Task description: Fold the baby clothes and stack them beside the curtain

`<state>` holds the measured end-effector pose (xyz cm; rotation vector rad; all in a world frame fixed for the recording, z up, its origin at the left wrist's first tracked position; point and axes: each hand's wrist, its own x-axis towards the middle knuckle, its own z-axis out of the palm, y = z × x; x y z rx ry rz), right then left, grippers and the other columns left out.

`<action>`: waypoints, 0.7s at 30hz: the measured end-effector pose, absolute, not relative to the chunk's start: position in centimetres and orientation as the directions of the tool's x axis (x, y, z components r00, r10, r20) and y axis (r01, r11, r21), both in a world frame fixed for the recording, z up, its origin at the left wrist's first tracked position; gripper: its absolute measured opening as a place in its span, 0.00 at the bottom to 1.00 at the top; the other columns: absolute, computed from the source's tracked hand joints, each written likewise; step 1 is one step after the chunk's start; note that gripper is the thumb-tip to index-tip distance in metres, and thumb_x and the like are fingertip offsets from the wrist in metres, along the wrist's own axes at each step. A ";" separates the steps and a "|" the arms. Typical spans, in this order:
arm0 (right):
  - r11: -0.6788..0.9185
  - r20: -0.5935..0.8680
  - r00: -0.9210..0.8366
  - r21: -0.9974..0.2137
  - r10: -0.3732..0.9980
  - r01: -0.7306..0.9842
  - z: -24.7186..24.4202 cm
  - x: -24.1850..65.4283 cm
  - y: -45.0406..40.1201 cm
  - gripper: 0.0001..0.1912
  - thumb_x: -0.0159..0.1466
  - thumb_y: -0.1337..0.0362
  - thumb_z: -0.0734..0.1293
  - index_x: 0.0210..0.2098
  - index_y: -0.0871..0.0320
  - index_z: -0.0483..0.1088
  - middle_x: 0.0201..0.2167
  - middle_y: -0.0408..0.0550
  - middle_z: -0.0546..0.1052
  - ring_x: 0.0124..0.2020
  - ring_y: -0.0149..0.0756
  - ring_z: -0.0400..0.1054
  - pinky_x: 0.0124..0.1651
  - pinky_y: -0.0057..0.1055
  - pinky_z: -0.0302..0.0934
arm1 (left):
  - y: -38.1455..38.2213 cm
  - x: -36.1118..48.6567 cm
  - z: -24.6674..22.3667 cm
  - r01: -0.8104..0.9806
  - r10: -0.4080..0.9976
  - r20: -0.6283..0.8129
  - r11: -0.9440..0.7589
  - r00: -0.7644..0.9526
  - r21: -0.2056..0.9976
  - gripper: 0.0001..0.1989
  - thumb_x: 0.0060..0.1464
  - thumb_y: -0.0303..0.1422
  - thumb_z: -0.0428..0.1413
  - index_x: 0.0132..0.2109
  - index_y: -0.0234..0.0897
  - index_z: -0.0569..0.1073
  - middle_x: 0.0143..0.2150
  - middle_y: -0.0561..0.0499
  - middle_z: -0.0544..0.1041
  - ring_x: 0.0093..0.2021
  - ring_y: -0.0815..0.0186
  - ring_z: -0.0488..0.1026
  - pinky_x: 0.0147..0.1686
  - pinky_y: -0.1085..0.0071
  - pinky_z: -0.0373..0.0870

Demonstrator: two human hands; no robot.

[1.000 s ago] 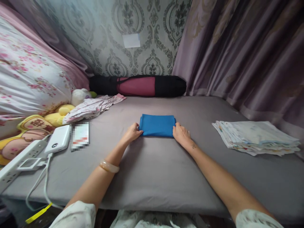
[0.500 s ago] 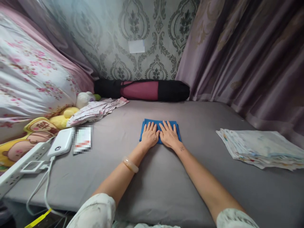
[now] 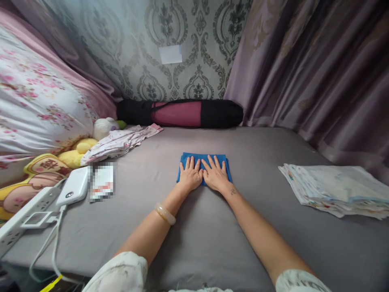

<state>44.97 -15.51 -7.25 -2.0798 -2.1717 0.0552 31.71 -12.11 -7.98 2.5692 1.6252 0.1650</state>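
Note:
A folded blue cloth (image 3: 203, 156) lies flat on the grey bed sheet (image 3: 206, 235), straight ahead of me. My left hand (image 3: 190, 174) rests palm down on its left half, fingers spread. On the right half, my right hand (image 3: 215, 173) also presses flat with its fingers apart. The two thumbs nearly meet in the middle. Much of the cloth is hidden under both hands; its back edge and side edges show.
Folded white cloths (image 3: 334, 188) are stacked at the right. A long black and red bag (image 3: 178, 113) lies along the wall. At the left are a power bank (image 3: 73, 184), a power strip (image 3: 28, 215), crumpled printed fabric (image 3: 121, 144) and plush toys (image 3: 73, 156).
Both hands stay on the blue cloth, with the fingers shifted only slightly. The view has turned a little, so the things at the left sit farther left.

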 end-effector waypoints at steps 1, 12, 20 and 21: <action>0.044 0.059 -0.037 -0.124 0.998 0.991 -7.2 45.0 -15.5 0.29 0.70 0.58 0.51 0.69 0.49 0.51 0.72 0.48 0.45 0.71 0.50 0.36 0.67 0.59 0.34 | -12.1 31.7 -8.0 0.894 0.904 0.033 -0.427 0.426 0.137 0.30 0.66 0.42 0.36 0.70 0.35 0.53 0.72 0.36 0.47 0.72 0.48 0.42 0.64 0.39 0.43; 0.034 -0.075 -0.044 -0.128 0.996 0.991 -5.7 45.1 -14.6 0.28 0.70 0.59 0.50 0.68 0.53 0.54 0.70 0.52 0.52 0.70 0.53 0.41 0.65 0.60 0.37 | -11.5 32.9 -5.2 0.885 0.884 -0.048 -0.465 0.465 -0.004 0.27 0.64 0.38 0.42 0.65 0.29 0.62 0.67 0.27 0.58 0.66 0.38 0.55 0.59 0.35 0.47; -0.032 0.111 0.044 -0.115 0.993 0.993 -6.1 43.9 -14.3 0.24 0.71 0.60 0.50 0.63 0.56 0.61 0.64 0.56 0.64 0.63 0.50 0.53 0.64 0.56 0.42 | -10.7 33.5 -5.5 0.903 0.906 0.103 -0.420 0.411 0.087 0.20 0.63 0.32 0.42 0.57 0.31 0.68 0.53 0.33 0.71 0.54 0.47 0.66 0.56 0.47 0.57; -0.038 0.122 0.052 -0.118 0.991 0.992 -6.4 43.8 -14.3 0.25 0.71 0.60 0.50 0.64 0.57 0.60 0.64 0.56 0.64 0.64 0.50 0.53 0.64 0.56 0.41 | -10.7 33.3 -5.8 0.902 0.904 0.120 -0.422 0.410 0.097 0.20 0.64 0.33 0.42 0.58 0.31 0.67 0.54 0.33 0.70 0.55 0.47 0.65 0.56 0.47 0.57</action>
